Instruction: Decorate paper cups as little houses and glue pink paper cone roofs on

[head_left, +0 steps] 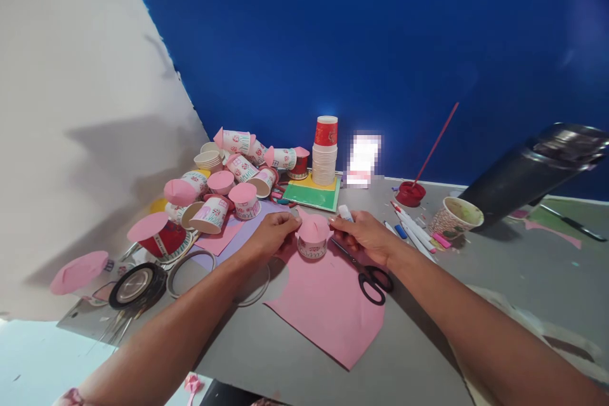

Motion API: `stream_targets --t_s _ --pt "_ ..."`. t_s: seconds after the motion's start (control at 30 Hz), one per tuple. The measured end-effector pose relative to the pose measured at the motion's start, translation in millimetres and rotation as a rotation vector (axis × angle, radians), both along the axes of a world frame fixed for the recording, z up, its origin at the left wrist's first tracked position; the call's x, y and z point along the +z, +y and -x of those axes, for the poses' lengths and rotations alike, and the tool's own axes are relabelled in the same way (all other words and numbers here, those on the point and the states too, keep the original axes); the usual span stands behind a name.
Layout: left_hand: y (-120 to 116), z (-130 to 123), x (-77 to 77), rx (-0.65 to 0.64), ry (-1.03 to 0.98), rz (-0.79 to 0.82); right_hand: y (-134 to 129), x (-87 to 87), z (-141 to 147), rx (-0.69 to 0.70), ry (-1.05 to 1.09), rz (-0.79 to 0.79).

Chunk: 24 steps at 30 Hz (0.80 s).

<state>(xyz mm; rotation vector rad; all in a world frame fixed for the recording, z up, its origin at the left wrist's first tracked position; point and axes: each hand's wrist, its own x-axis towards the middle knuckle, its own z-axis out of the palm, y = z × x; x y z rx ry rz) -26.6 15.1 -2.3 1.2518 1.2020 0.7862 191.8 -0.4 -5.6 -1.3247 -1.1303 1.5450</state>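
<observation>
A pink paper cone with a slit in its surface sits on a small printed paper cup in front of me. My left hand pinches the cone's left edge between thumb and finger. My right hand is closed around a white glue stick, and its thumb and fingertip meet the cone's right edge. Beneath lies a cut sheet of pink paper. Black-handled scissors rest on that sheet, their blades partly hidden by my right hand.
Paper cups with pink paper tops are heaped at the left. Behind stands a cup stack on a green and yellow pad. Tape rolls lie left; markers, a used cup and a dark flask are right.
</observation>
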Motion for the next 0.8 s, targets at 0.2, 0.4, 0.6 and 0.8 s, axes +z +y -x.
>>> stream_targets --t_s 0.2,0.4,0.6,0.8 --pt "1.2 -1.0 -0.6 -0.028 -0.001 -0.018 -0.1 -3.6 2.3 0.05 0.102 0.031" --pt "2.6 -0.7 -1.9 -0.028 0.017 -0.014 0.5 -6.0 1.4 0.086 0.148 0.042" --pt "2.4 -0.7 -2.7 -0.049 0.011 -0.004 0.4 -6.7 1.3 0.083 0.144 0.04" --pt "4.7 -0.5 -8.3 -0.052 -0.01 -0.012 2.0 -10.0 0.6 0.081 0.138 0.042"
